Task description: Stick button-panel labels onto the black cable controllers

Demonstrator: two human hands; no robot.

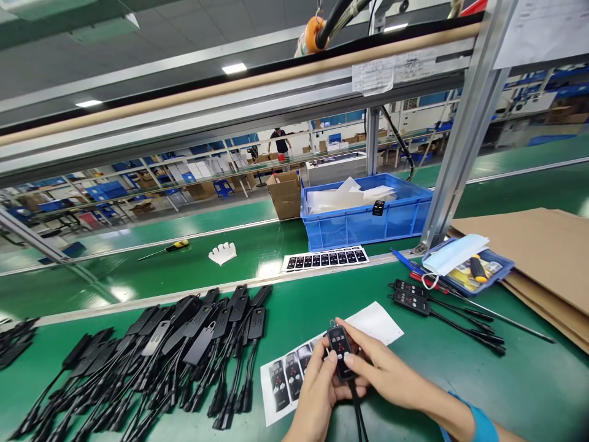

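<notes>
Between my two hands is a small black controller box point(339, 347) with a printed face label, a hook at its top and black cables hanging from its lower end. My left hand point(317, 390) grips its left side, thumb on the face. From the right, my right hand point(375, 362) closes on it, with the thumb pressed on the label and the index finger at the top edge. Under the hands lies a white label sheet point(377, 325), with several black printed labels point(286, 380) showing at its left end. A blue band point(483, 423) is around my right wrist.
Many black cabled boxes point(202, 325) are heaped on the left. Two labelled controllers point(411, 301) lie to the right, near a tray point(501, 270) with a face mask point(455, 255). Beyond are another label sheet point(326, 259), a blue bin point(368, 227), a screwdriver point(177, 245) and cardboard point(543, 245).
</notes>
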